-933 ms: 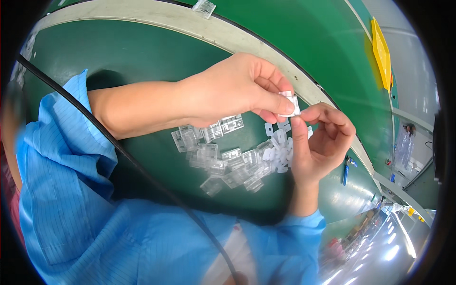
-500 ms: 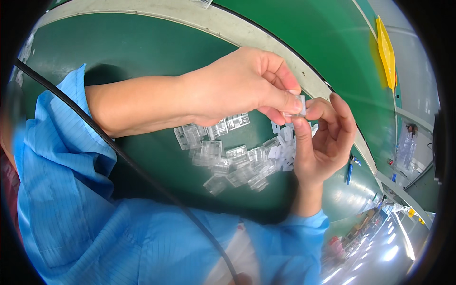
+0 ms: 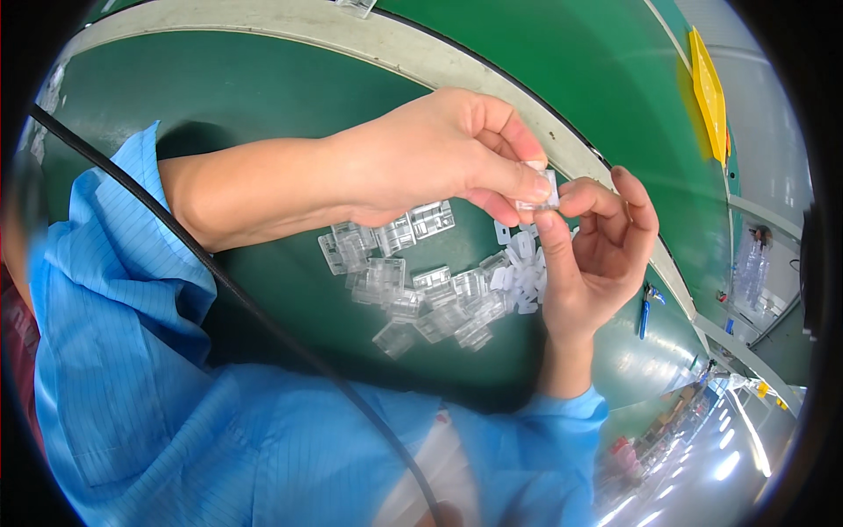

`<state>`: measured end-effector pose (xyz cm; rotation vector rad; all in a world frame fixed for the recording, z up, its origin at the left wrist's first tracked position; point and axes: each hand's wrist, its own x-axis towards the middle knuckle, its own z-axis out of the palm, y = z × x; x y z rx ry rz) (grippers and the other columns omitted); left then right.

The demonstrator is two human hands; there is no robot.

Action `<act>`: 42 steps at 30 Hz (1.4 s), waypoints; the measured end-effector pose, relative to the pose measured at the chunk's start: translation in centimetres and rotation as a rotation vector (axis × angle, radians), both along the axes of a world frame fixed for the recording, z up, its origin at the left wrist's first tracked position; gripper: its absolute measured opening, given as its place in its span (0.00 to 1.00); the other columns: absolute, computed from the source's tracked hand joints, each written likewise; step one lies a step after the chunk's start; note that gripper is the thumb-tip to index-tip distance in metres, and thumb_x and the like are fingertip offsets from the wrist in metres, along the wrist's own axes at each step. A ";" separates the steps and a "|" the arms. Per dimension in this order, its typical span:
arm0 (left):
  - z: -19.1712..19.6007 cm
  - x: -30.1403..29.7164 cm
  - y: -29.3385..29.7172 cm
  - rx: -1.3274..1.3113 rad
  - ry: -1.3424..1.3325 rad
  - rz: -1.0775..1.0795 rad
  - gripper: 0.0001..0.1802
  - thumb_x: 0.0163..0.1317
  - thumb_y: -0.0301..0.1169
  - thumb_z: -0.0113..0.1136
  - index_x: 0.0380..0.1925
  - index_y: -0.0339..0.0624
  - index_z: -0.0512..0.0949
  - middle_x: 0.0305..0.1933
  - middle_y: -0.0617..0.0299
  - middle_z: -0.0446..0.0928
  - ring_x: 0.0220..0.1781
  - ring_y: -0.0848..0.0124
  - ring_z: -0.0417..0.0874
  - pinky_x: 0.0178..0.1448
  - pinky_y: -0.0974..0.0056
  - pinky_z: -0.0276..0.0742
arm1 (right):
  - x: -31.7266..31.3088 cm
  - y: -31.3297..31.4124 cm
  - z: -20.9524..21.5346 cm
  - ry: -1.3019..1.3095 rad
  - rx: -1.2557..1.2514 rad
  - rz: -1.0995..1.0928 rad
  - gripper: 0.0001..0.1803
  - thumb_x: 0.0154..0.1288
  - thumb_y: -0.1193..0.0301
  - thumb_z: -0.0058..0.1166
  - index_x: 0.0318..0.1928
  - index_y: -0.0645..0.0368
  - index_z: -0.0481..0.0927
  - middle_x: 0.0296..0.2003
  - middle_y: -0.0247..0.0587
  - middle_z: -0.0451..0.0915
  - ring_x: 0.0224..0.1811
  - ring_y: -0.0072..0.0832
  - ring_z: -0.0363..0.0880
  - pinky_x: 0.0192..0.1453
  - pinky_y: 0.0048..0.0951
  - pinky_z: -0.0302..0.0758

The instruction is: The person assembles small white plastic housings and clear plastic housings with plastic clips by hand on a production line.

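A black cable (image 3: 263, 316) ran from the upper left down across the blue sleeve (image 3: 132, 369) toward the lower middle. From that sleeve the bare left forearm reached rightward over the green surface (image 3: 219, 97), whose pale curved edge (image 3: 351, 35) swept along the top. The left hand (image 3: 439, 154) hung above the surface, its fingers (image 3: 518, 180) pinched on a small clear plastic piece (image 3: 540, 186), thumb below and forefinger on top.

Below the hand, a heap of clear clips (image 3: 421, 290) lay on the surface, some flat and square, some tipped on edge, with a cluster of smaller whitish bits (image 3: 522, 272) at its right end.

The right hand (image 3: 597, 255) rose from the lower sleeve, palm facing left, its fingers (image 3: 584, 198) curled in and touching the same piece from the right, so the piece was held between both hands, above the right end of the heap.

Farther right, a small blue tool (image 3: 645, 307) lay on the surface near its edge, and a yellow strip (image 3: 707, 92) stood at the upper right. A clear bottle (image 3: 751, 268) showed dimly at the far right.
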<state>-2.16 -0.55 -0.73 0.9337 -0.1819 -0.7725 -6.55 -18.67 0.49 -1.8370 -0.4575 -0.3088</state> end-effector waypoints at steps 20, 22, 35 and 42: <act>0.2 0.1 -0.2 0.020 -0.032 -0.023 0.10 0.58 0.29 0.59 0.38 0.37 0.74 0.33 0.58 0.78 0.35 0.73 0.80 0.39 0.71 0.77 | 0.8 -2.0 1.7 0.135 -0.017 0.068 0.19 0.46 0.90 0.58 0.43 0.73 0.75 0.37 0.47 0.78 0.40 0.30 0.79 0.48 0.29 0.75; 0.1 0.1 -0.1 0.017 -0.032 -0.029 0.10 0.58 0.30 0.59 0.38 0.37 0.74 0.34 0.58 0.78 0.35 0.73 0.80 0.39 0.71 0.77 | 0.7 -2.1 1.4 0.143 -0.016 0.091 0.19 0.46 0.90 0.58 0.42 0.72 0.75 0.37 0.47 0.78 0.40 0.30 0.79 0.48 0.29 0.76; 0.2 0.1 0.1 0.077 -0.077 -0.068 0.12 0.57 0.32 0.61 0.38 0.37 0.75 0.33 0.61 0.79 0.32 0.75 0.79 0.37 0.73 0.75 | 0.5 -1.6 1.4 0.072 -0.081 0.087 0.16 0.46 0.90 0.58 0.39 0.71 0.76 0.34 0.46 0.80 0.36 0.29 0.81 0.45 0.27 0.77; 0.1 0.1 0.2 0.087 -0.075 -0.059 0.12 0.57 0.32 0.61 0.37 0.37 0.75 0.33 0.61 0.79 0.31 0.75 0.79 0.36 0.73 0.75 | 0.0 -0.4 1.0 -0.041 -0.196 -0.001 0.12 0.46 0.89 0.58 0.35 0.71 0.76 0.32 0.46 0.81 0.35 0.30 0.82 0.40 0.26 0.79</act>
